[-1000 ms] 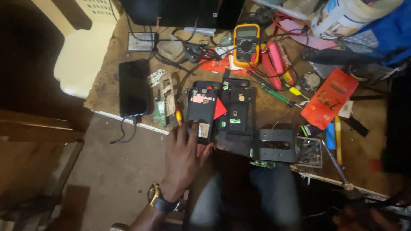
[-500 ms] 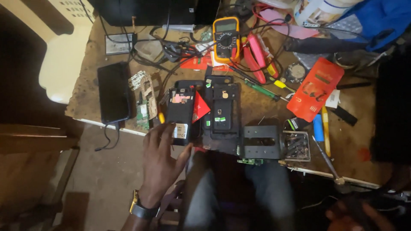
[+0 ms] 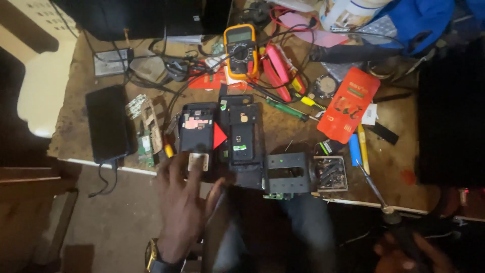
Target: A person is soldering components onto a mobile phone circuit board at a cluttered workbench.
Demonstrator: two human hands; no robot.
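The left hand (image 3: 184, 207) has slid back toward the desk's (image 3: 394, 177) near edge, fingers spread, holding nothing, fingertips barely touching the opened phone (image 3: 198, 132). The phone stays put near that edge; the right hand (image 3: 411, 253) is too dim to judge.

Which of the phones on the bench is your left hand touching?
The opened phone with the red triangular pick, under the left hand; the intact black phone lies apart.
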